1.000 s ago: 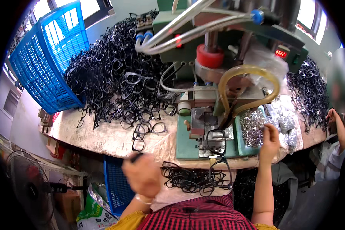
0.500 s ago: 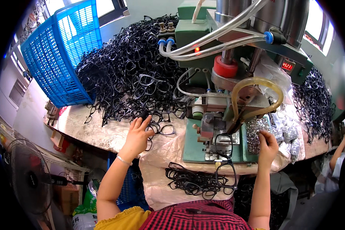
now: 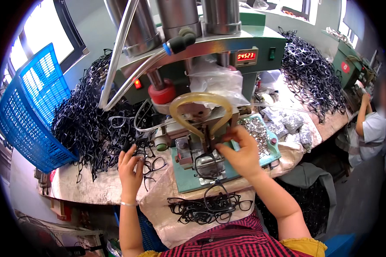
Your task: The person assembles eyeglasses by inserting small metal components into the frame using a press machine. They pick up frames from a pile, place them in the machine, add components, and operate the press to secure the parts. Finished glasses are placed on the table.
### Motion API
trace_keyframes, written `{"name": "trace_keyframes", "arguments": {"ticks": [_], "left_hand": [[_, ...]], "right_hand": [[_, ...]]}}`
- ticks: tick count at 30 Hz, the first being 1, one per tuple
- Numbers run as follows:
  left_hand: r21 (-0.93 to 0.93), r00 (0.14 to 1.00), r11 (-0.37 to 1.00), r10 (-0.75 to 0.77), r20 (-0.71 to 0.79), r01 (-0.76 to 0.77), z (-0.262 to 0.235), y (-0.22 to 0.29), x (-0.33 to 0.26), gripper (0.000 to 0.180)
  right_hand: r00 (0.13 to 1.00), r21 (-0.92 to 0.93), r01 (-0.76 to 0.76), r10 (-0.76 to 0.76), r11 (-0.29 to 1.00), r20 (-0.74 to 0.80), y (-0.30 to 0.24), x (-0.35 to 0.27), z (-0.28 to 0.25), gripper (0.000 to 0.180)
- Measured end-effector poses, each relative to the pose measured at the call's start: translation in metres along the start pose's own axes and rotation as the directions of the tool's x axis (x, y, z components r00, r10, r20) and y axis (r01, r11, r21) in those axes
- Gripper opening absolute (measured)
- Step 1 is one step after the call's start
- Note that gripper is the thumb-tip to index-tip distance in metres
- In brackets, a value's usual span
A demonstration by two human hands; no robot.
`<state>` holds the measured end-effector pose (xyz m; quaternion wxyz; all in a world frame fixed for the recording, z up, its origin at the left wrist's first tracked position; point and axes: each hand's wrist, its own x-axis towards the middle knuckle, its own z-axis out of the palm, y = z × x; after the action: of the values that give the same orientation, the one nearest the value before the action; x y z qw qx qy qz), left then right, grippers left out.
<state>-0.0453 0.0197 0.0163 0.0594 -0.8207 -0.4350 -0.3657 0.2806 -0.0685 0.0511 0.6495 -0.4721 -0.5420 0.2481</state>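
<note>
Two bare hands, viewed from above by the head camera. I find the right hand with thumb and fingertips drawn together beside the lower ends of the amber tube loop; whether they pinch a small part, I cannot tell. The left hand is loosely open, fingers apart, at the near edge of the left heap of frames. Centre: one black eyeglass frame has its far rim over the metal fixture of the press, its near rim jutting above a smaller pile of frames. Hazards, in my judgement: a press stroke with fingertips this close could pinch them; a wrist brushing the overhanging rim could skew the frame; snagged temples could drag several frames from the heap together.
</note>
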Motion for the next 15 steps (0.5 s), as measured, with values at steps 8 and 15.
{"name": "trace_keyframes", "arguments": {"ticks": [8,15], "left_hand": [[-0.790,0.808,0.557,-0.571,-0.142,0.255,0.004,0.069,-0.025,0.017],[-0.760,0.905,0.623,-0.191,-0.379,-0.187,-0.031,0.140,0.065,0.013]], "right_hand": [[0.973,0.243,-0.190,0.214,0.951,-0.080,-0.001,-0.014,0.013,0.035],[0.962,0.301,-0.253,0.272,0.920,-0.024,-0.031,-0.015,0.021,0.041]]}}
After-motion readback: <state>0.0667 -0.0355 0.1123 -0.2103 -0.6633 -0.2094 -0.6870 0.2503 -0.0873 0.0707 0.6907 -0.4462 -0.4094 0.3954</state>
